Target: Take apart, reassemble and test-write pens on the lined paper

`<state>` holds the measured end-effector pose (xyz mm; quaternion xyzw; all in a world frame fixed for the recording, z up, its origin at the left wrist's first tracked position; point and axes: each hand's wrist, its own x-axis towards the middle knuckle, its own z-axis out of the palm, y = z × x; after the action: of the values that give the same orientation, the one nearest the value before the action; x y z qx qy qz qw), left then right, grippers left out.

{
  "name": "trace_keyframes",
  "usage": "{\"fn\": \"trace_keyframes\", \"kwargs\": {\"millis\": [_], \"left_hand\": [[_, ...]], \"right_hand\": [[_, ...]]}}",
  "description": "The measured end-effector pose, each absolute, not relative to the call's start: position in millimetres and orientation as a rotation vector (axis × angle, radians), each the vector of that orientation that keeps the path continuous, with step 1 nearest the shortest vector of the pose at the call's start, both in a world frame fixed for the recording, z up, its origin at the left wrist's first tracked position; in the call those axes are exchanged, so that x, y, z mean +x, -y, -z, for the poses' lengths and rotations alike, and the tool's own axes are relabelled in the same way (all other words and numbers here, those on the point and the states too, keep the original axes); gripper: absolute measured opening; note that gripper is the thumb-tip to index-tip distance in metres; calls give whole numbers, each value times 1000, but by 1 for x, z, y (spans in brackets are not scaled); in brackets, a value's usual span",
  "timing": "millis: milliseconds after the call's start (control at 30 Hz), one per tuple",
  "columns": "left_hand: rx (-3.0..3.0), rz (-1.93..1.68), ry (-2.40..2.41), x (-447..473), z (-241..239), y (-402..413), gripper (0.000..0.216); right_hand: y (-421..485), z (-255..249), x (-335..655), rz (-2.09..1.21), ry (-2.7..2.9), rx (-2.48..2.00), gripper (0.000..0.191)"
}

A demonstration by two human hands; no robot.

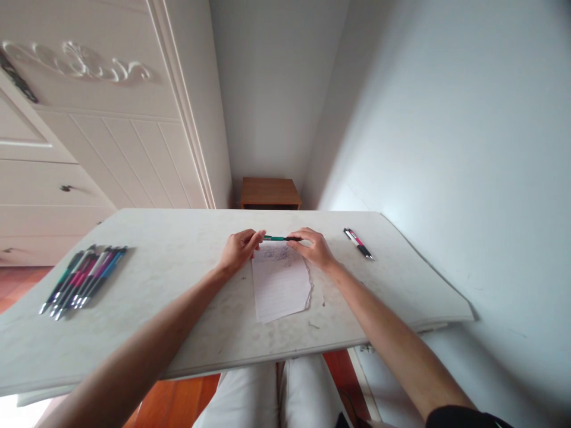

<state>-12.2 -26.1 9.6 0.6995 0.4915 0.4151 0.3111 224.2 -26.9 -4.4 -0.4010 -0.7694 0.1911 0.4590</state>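
A green and black pen [277,238] is held level between my two hands, over the far end of a sheet of paper. My left hand [241,249] is closed round the pen's green end. At the black end, the fingers of my right hand [312,245] pinch it. The torn-edged paper [280,291] lies flat on the table, with dark scribbles near its far edge. Right of my right hand lie pens [358,244] close together, in pink, white and black. Several more pens [84,276] lie side by side at the table's left, in green, pink, purple and blue.
The white table [178,333] has its right side near a pale wall [446,148]. A cream cabinet [134,154] stands at the back left, and a small wooden stand [270,190] lies beyond the table's far edge. Small scraps [314,325] dot the tabletop by the paper.
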Motion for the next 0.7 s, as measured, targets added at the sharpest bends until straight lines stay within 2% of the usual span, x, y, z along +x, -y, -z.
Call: {"fn": "trace_keyframes", "kwargs": {"millis": [133,367,700], "left_hand": [[1900,-1103,-1184,-14,-3,21,37],[2127,-1138,-1054,-14,6,17,23],[2028,-1231,-1158,-13,4,21,16]], "right_hand": [[28,4,223,-551,1906,-972,26],[27,6,224,-685,1864,-1025,38],[25,7,227,-714,1728,-1084,42]]}}
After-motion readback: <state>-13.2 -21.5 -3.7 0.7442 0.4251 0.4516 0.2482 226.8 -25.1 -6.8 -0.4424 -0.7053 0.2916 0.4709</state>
